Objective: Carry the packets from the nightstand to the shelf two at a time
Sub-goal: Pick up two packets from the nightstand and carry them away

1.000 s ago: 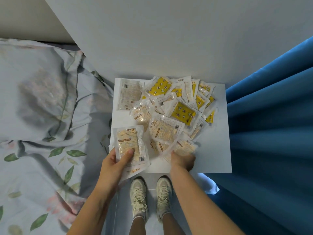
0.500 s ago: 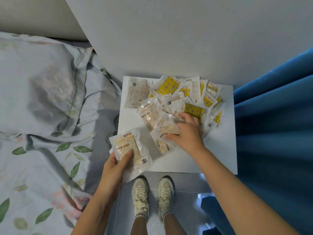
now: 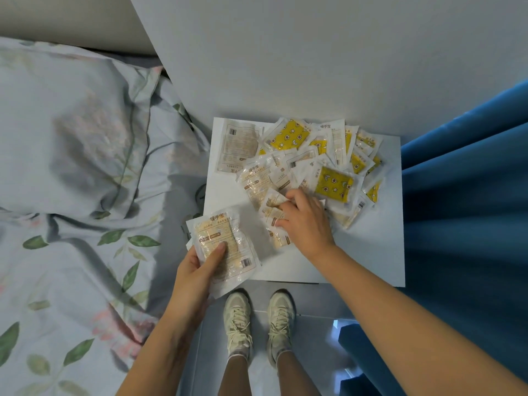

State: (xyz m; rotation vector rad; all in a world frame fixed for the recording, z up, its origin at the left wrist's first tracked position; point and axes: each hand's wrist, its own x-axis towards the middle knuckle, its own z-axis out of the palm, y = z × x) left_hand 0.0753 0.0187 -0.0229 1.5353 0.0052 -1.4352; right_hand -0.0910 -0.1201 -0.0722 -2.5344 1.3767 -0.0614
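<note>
Head view: clear crinkled beige "HAND WARMER" packet (image 3: 223,244).

Bare forearms, cream lace-up sneakers (image 3: 258,324)

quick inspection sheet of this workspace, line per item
surface: white nightstand, near edge bare
job's things: packets piled overlapping toward the wall, beige and yellow; one beige packet lifted at the near left corner, shelf not seen
clutter: nothing seen
grippers: left hand holds the beige packet, thumb on top; right hand on the pile, fingers curled on a packet, grip unclear
cables: nothing seen
surroundings: bed left, blue curtain right, shoes below
</note>
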